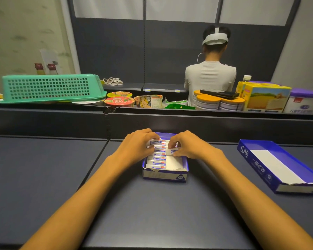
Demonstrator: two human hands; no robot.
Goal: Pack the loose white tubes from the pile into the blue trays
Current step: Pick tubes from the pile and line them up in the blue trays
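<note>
A blue tray (164,175) sits in the middle of the dark shelf, with several white tubes (156,162) lined up along its left side. Over the tray's far left part, my left hand (136,146) pinches a white tube (155,142) by its end. My right hand (187,146) is over the far right part and grips another white tube (172,151) that lies tilted across the tray. The tray's near right part shows its bare white floor. No loose pile is in view.
A second blue tray (278,166), empty, lies at the right. Behind a raised dark ledge (152,121) are a green basket (51,88), cup noodles (119,101), tins and boxes (264,97). A person stands with their back turned (210,76).
</note>
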